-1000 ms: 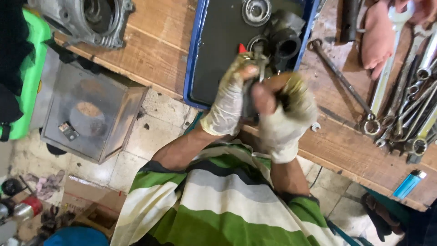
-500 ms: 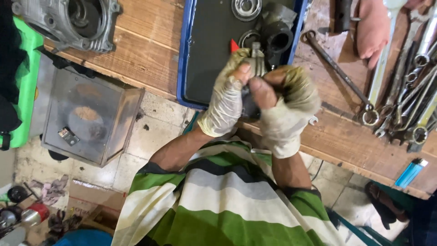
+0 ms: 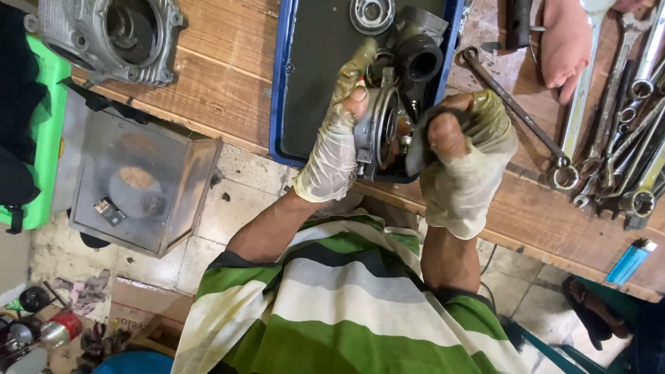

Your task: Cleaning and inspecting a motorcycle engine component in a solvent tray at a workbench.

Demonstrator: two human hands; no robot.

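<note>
left hand (image 3: 334,149) grips round metal part (image 3: 377,125) | right hand (image 3: 463,158) clenched on dark rag (image 3: 424,135) against it | both above blue tray (image 3: 282,83) on wooden bench (image 3: 222,76) | wrenches (image 3: 623,118) at right

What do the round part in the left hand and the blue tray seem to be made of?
Round part: probably cast metal, dull grey with oily smears, held in the left hand. Blue tray: possibly painted or enamelled metal, with a glossy blue rim and dark inside; plastic cannot be excluded.
</note>
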